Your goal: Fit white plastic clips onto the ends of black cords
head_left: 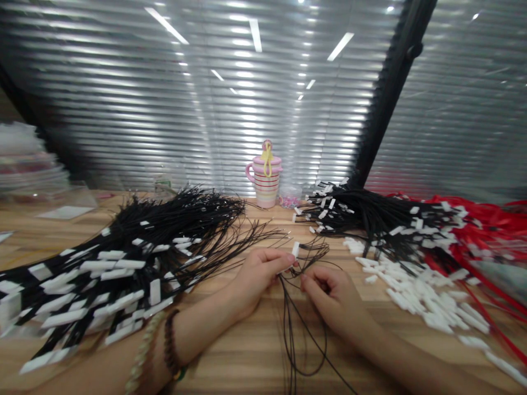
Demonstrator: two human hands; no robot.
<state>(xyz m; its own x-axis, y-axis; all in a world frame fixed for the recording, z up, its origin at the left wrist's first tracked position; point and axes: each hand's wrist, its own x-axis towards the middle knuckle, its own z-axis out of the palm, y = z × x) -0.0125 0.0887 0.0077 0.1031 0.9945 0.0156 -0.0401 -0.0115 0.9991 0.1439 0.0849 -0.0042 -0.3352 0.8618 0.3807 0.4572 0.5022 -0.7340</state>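
Observation:
My left hand (263, 274) is closed in a pinch on a small white plastic piece (295, 250) together with thin black cords (289, 323). The cords hang in loops below the fingers and down toward the front of the table. Close beside it, my right hand (327, 296) is curled with thumb and forefinger pressed together near the black cords; what lies between those fingertips is too small to make out. Loose black cord ends (315, 252) lie on the table just beyond both hands.
A large bundle of black cords with white pieces (111, 263) spreads on the left. At right are another black bundle (370, 211), loose white pieces (424, 291) and red ribbons (489, 225). A striped pink mug (265, 184) stands at the back before the blinds.

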